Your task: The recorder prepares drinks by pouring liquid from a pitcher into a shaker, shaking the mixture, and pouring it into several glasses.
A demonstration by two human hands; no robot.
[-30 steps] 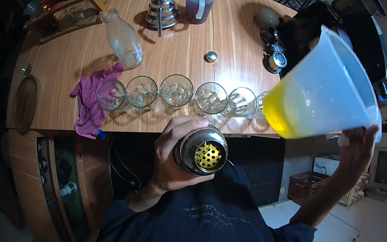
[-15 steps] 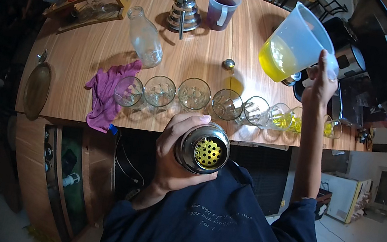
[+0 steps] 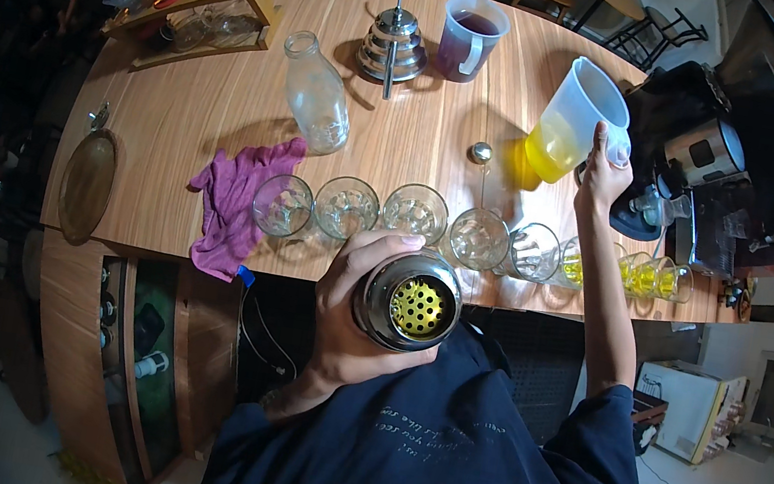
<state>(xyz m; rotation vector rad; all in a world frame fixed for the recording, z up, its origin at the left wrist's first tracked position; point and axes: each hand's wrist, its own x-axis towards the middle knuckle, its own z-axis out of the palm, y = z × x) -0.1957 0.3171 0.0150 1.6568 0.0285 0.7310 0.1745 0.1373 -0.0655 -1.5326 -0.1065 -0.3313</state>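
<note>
My left hand [image 3: 362, 284] is wrapped round a metal cocktail shaker [image 3: 373, 316], held in front of my chest at the table's near edge. Its mouth faces up, and the strainer [image 3: 419, 308] with round holes shows yellowish inside. At the right, my right hand [image 3: 605, 180] grips the handle of a translucent plastic jug [image 3: 581, 106] with yellow liquid in its bottom. The jug leans a little; whether its base touches the table I cannot tell. Between the hands runs a row of several glasses [image 3: 478, 239]; those at the right end hold yellow liquid [image 3: 644, 279].
On the table stand a jug of dark purple liquid [image 3: 459, 56], a metal kettle [image 3: 392, 52], a glass bottle [image 3: 316, 99] and a small metal dome [image 3: 480, 152]. A purple cloth [image 3: 236, 203] and an oval tray [image 3: 87, 184] lie left. Black equipment [image 3: 675, 115] crowds the right.
My right hand has brought the yellow jug lower and nearer the table, and it leans less. My left hand keeps the shaker in place. The whole view has shifted slightly.
</note>
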